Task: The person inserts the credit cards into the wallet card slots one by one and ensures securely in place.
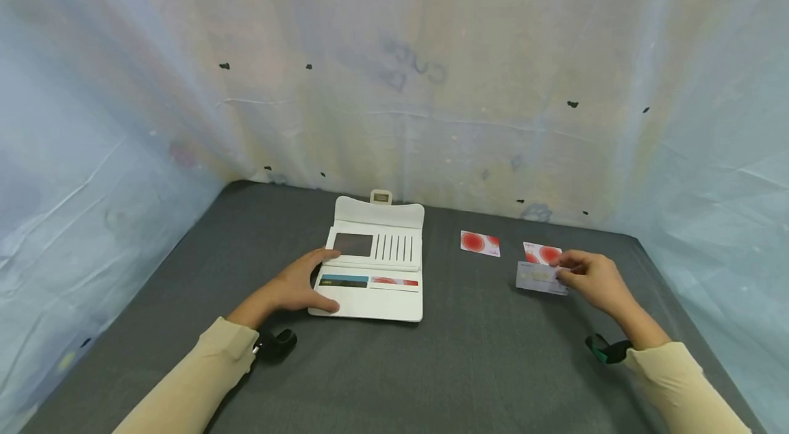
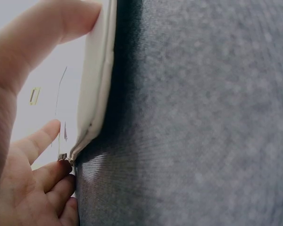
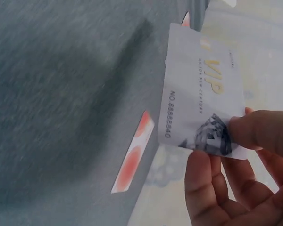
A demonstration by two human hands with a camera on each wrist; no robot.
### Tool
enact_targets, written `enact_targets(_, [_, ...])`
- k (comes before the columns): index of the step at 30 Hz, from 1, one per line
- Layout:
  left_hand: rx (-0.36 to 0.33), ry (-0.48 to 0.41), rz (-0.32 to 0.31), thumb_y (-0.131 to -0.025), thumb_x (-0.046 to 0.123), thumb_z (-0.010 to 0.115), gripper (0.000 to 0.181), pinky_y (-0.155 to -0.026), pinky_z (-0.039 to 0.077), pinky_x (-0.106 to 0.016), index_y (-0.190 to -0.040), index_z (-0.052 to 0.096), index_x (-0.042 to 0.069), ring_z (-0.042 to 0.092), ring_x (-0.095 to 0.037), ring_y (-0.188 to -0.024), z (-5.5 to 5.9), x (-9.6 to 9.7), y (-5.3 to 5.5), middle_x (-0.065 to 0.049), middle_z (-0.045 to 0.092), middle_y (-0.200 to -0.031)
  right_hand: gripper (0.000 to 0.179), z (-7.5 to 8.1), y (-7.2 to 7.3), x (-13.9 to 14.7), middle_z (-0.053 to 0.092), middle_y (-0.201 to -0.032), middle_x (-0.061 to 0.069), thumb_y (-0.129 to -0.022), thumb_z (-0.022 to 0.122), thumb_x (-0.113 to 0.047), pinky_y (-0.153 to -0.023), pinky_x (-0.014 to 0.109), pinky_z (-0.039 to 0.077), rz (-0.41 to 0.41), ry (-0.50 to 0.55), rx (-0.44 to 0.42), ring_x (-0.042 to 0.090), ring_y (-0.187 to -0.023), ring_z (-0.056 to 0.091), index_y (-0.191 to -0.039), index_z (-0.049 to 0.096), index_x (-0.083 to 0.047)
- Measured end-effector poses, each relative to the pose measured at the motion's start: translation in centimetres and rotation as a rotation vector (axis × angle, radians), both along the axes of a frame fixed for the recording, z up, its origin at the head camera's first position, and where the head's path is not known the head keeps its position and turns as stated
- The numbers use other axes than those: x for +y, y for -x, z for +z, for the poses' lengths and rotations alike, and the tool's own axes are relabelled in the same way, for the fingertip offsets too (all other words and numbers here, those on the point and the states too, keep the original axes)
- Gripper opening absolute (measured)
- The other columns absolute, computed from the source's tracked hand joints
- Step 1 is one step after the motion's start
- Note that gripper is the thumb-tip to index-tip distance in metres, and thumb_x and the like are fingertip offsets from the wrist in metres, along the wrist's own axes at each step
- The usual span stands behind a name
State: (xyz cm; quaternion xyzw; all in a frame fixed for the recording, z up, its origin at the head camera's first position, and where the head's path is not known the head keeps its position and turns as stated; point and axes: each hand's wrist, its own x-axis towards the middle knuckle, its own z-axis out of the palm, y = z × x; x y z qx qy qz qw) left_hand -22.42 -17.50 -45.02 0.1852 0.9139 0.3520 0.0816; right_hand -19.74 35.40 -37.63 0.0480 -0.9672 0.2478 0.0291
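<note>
A white wallet (image 1: 397, 300) lies unfolded on the dark table, with a tongue clasp at its far edge. Its near pockets hold a blue-and-black pair of cards (image 1: 344, 281) and a red-and-white card (image 1: 394, 281). Over the wallet's left side my left hand (image 1: 302, 281) rests, thumb and index finger spread apart on its surface. My right hand (image 1: 588, 276) pinches a silver VIP card (image 3: 198, 89) by one end between thumb and fingers, held above the table. Behind that card in the head view lies a red-patterned card (image 1: 541, 252), partly covered.
Another red-patterned card (image 1: 480, 243) lies between the wallet and the right hand. The grey-black table (image 1: 468, 365) is bordered at the back and sides by a pale hanging sheet (image 1: 493, 78). Each wrist wears a dark strap.
</note>
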Motion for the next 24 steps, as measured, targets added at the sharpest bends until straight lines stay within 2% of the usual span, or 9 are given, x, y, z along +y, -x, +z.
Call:
enact_targets(13, [0.014, -0.004, -0.010, -0.061, 0.045, 0.088, 0.102, -0.105, 0.033, -0.060, -0.145, 0.041, 0.012, 0.035, -0.040, -0.138, 0.3, 0.0, -0.1, -0.020, 0.036, -0.151, 0.014, 0.6, 0.2, -2.7, 0.069, -0.099, 0.016, -0.090, 0.065, -0.009, -0.059, 0.027, 0.049, 0.042, 0.058, 0.021, 0.021, -0.077, 0.065, -0.104, 0.068, -0.007])
enact_targets(18, [0.015, -0.010, -0.006, -0.061, 0.043, 0.089, 0.102, -0.106, 0.033, -0.060, -0.145, 0.041, 0.012, 0.035, -0.041, -0.138, 0.5, -0.1, -0.1, -0.020, 0.036, -0.151, 0.016, 0.3, 0.6, -3.4, 0.070, -0.098, 0.015, -0.090, 0.065, -0.007, -0.061, 0.027, 0.054, 0.068, 0.099, 0.041, 0.015, -0.074, 0.065, -0.105, 0.069, -0.006])
enact_targets(24, [0.022, -0.014, -0.023, -0.060, 0.042, 0.089, 0.101, -0.105, 0.034, -0.059, -0.144, 0.042, 0.010, 0.038, -0.039, -0.135, 0.7, 0.0, -0.1, -0.019, 0.040, -0.148, 0.016, 0.1, 0.8, -4.2, 0.070, -0.099, 0.018, -0.090, 0.064, -0.005, -0.065, 0.034, 0.057, 0.092, 0.159, 0.036, 0.018, -0.076, 0.067, -0.106, 0.068, -0.003])
